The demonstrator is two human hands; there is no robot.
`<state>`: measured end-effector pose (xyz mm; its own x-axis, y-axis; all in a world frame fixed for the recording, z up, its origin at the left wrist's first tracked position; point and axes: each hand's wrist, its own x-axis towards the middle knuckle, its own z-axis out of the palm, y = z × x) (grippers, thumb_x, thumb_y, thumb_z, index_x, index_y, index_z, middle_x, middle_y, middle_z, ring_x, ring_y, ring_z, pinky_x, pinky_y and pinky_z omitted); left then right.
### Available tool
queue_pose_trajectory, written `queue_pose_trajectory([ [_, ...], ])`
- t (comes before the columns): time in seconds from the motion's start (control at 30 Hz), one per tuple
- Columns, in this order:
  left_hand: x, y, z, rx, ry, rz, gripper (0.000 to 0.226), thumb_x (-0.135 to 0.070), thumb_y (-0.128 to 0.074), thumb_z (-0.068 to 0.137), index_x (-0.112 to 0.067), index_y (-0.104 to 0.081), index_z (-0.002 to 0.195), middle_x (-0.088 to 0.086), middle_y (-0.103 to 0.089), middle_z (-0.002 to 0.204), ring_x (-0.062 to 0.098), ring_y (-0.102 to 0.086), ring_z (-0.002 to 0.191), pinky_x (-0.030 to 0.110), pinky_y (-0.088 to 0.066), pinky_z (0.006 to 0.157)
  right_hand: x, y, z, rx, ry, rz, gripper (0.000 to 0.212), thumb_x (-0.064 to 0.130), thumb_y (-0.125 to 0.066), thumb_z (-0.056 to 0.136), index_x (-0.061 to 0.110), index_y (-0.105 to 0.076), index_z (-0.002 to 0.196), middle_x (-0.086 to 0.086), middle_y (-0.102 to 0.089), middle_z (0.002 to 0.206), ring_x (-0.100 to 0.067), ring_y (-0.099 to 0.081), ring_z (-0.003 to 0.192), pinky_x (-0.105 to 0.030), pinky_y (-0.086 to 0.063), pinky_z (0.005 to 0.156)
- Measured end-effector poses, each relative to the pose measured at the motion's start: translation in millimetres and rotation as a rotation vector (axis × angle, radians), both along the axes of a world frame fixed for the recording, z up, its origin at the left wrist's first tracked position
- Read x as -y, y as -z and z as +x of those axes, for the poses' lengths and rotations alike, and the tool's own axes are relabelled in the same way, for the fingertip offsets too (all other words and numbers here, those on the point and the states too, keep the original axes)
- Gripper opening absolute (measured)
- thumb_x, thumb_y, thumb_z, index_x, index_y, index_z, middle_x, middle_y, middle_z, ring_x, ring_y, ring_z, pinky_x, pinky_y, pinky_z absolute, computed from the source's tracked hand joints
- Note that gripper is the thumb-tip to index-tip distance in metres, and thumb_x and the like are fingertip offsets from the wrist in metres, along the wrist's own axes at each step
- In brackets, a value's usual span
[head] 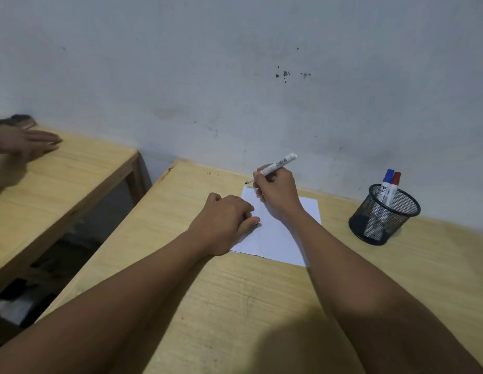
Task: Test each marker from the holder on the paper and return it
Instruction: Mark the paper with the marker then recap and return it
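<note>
A white sheet of paper (278, 233) lies on the wooden desk (235, 292). My right hand (277, 191) grips an uncapped white marker (278, 166), its black tip hovering at the paper's far left corner. My left hand (224, 220) rests curled on the paper's left edge, with something small and dark under its fingertips that may be the cap. A black mesh holder (383, 214) stands to the right, with a blue-capped marker (386, 184) and a red-capped marker (395, 186) upright in it.
A grey stained wall (235, 76) runs right behind the desk. A second wooden table (59, 179) stands to the left across a gap, with another person's hand (27, 143) on it.
</note>
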<state>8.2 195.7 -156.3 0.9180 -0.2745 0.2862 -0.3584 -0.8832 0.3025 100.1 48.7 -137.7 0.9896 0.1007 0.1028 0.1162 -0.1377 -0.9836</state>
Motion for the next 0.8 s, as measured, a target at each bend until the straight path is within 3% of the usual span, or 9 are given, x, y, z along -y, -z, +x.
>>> queue_pose_trajectory([
  [0.1, -0.6, 2.0, 0.0, -0.023, -0.041, -0.048, 0.043, -0.051, -0.034, 0.099, -0.019, -0.061, 0.11, -0.012, -0.067, 0.104, 0.011, -0.051, 0.115, 0.04, -0.03, 0.095, 2.8, 13.5, 5.8, -0.015, 0.035, 0.013, 0.007, 0.019, -0.068, 0.084, 0.014, -0.071, 0.08, -0.008, -0.069, 0.069, -0.024, -0.058, 0.061, -0.039, -0.047, 0.062],
  [0.23, 1.6, 2.4, -0.6, -0.069, -0.075, -0.013, 0.044, -0.045, -0.028, 0.102, -0.016, -0.055, 0.122, -0.011, -0.064, 0.113, 0.014, -0.042, 0.129, 0.049, -0.027, 0.103, 5.3, 21.3, 10.9, 0.0, 0.033, -0.036, 0.015, 0.027, -0.074, 0.075, 0.012, -0.074, 0.079, -0.01, -0.073, 0.071, -0.023, -0.061, 0.059, -0.04, -0.05, 0.064],
  [0.4, 2.6, -0.4, -0.3, -0.101, -0.099, 0.046, 0.041, -0.043, -0.02, 0.104, -0.022, -0.055, 0.107, -0.008, -0.058, 0.128, 0.016, -0.04, 0.13, 0.067, -0.021, 0.106, 5.0, 23.7, 14.2, 0.044, 0.031, -0.11, 0.019, 0.029, -0.072, 0.079, 0.01, -0.075, 0.078, -0.007, -0.076, 0.07, -0.022, -0.067, 0.06, -0.051, -0.059, 0.069],
  [0.8, 4.6, -4.7, -2.2, -0.124, -0.102, -0.015, 0.036, -0.043, -0.025, 0.103, -0.025, -0.054, 0.095, -0.003, -0.062, 0.125, 0.016, -0.042, 0.129, 0.07, -0.019, 0.108, 5.7, 25.1, 16.8, 0.1, 0.027, -0.237, 0.02, 0.027, -0.072, 0.085, 0.007, -0.076, 0.084, -0.005, -0.077, 0.074, -0.018, -0.068, 0.063, -0.052, -0.061, 0.071],
])
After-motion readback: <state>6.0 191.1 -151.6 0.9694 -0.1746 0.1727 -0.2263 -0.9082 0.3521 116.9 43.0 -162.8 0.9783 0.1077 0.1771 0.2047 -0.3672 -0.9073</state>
